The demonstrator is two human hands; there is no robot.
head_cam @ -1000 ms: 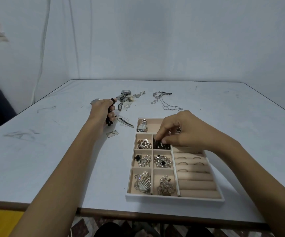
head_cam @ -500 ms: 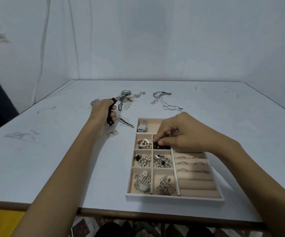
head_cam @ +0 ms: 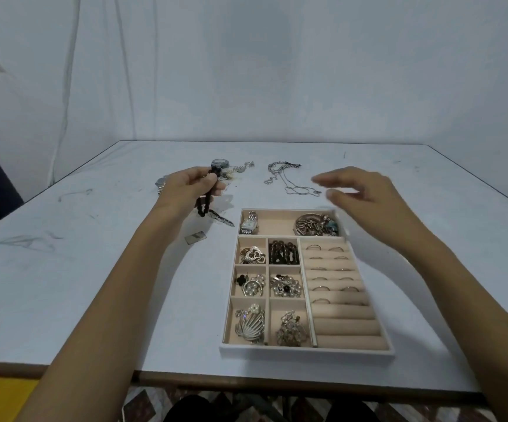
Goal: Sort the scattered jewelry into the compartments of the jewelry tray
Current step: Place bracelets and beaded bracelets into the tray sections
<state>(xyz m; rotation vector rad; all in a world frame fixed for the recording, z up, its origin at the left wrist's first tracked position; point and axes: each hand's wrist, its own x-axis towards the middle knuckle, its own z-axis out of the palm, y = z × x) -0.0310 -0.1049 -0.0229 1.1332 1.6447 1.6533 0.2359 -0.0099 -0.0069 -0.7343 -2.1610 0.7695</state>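
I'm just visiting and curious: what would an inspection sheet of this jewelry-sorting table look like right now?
Surface: white table, scuffed with grey marks.
Job's things: jewelry tray near the front edge; small compartments hold brooches and dark beads, the wide top one a watch, the ring rolls several rings.
Clutter: silver chains and more loose pieces beyond the tray; a small flat piece beside it.
Grippers: left hand holds a black bead bracelet above the table; right hand open, blurred, above the tray's far right corner.
Cables: nothing seen.
Surroundings: white draped backdrop.
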